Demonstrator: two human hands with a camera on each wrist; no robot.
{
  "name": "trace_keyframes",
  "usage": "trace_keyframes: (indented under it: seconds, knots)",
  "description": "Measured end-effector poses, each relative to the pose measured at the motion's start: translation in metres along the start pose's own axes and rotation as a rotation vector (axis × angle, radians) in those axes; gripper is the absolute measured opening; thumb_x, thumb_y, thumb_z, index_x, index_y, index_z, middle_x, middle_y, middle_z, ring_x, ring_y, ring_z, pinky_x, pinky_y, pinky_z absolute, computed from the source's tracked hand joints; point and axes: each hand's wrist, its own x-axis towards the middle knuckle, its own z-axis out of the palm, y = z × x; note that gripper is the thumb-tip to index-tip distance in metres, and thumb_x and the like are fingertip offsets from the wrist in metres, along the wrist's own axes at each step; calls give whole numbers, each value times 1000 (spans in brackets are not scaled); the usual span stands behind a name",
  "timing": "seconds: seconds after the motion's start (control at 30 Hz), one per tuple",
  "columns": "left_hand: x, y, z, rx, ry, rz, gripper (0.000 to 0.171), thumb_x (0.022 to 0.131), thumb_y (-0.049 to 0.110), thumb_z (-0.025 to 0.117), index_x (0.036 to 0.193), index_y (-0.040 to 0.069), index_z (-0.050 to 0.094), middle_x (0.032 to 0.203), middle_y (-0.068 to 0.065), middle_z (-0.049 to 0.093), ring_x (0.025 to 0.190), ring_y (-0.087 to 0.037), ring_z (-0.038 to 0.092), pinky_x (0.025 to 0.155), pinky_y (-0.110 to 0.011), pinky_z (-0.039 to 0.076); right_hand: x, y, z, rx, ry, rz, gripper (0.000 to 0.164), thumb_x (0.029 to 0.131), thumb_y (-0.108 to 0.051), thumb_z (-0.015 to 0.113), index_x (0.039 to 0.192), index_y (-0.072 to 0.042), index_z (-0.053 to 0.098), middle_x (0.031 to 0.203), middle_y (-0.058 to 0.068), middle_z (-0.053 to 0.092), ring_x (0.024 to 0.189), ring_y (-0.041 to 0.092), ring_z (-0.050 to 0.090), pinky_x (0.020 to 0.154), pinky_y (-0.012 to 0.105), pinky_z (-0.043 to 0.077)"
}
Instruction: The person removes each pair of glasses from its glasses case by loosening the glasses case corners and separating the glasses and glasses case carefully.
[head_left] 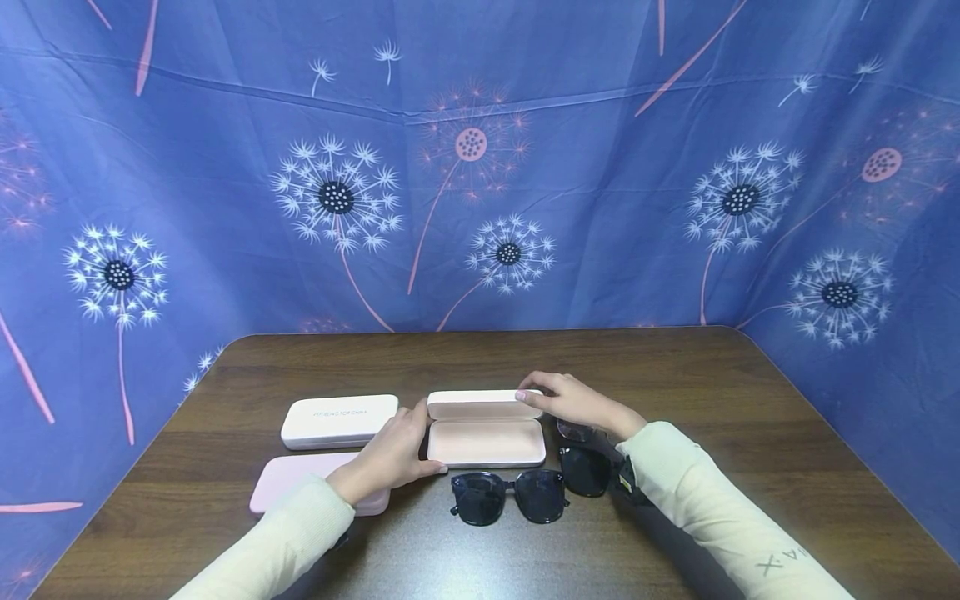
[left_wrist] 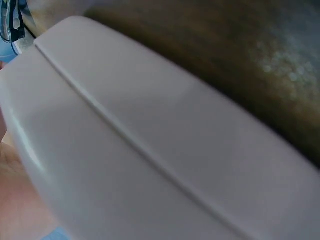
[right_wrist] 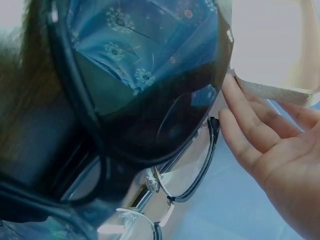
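Observation:
A white glasses case [head_left: 487,465] stands with its lid raised in the head view, its pale pink-beige inside facing up. My left hand [head_left: 397,446] grips it at the left end, thumb at the front corner and fingers toward the back. At the lid's right end, my right hand [head_left: 573,402] pinches the upper edge. Black sunglasses [head_left: 480,500] lie folded right in front of the case. A second dark pair of sunglasses [head_left: 587,472] is below my right wrist, and clear-lensed eyeglasses [right_wrist: 207,175] show beyond it in the right wrist view.
To the left lie a closed white glasses case [head_left: 330,421] with printing on its lid and a closed pink case [head_left: 281,479], partly covered by my left forearm. The pink case fills the left wrist view. A blue dandelion-patterned cloth [head_left: 600,208] hangs behind the wooden table [head_left: 675,367].

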Motion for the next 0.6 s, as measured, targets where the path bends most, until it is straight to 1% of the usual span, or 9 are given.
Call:
trace_keyframes:
  seconds: [0.13, 0.3, 0.37, 0.5, 0.6]
  knots:
    - [0, 0, 0, 9, 6, 2, 95, 63, 35, 82, 130, -11, 33, 109, -18, 61, 99, -29, 55, 87, -42, 45, 1, -1, -1, 7, -13, 12, 38, 93, -39, 46, 113, -9, 59, 104, 6, 65, 90, 15, 60, 75, 33, 48]
    - [0, 0, 0, 14, 17, -1, 92, 61, 35, 83, 126, -10, 37, 103, -15, 60, 94, -28, 55, 84, -41, 46, 1, -2, -2, 13, -37, -20, 37, 94, -35, 45, 112, -7, 59, 110, 11, 64, 99, 24, 60, 82, 40, 48]
    - [0, 0, 0, 14, 19, 1, 92, 61, 35, 83, 126, -9, 37, 103, -15, 61, 94, -28, 55, 84, -41, 45, 2, -2, -2, 17, -47, -20, 36, 95, -35, 44, 113, -7, 59, 111, 11, 63, 102, 25, 59, 85, 42, 48]
    - [0, 0, 0, 12, 17, 7, 94, 62, 36, 83, 128, -10, 34, 108, -17, 61, 98, -29, 55, 87, -42, 45, 3, 0, -1, 25, -73, -38, 36, 95, -34, 44, 113, -7, 59, 112, 12, 63, 103, 26, 59, 86, 42, 47]
    - [0, -1, 0, 10, 19, 6, 94, 61, 36, 83, 128, -10, 34, 105, -16, 62, 97, -29, 55, 86, -42, 45, 2, 0, -1, 43, -92, -63, 34, 96, -31, 43, 113, -6, 59, 111, 12, 63, 103, 26, 59, 88, 43, 47]
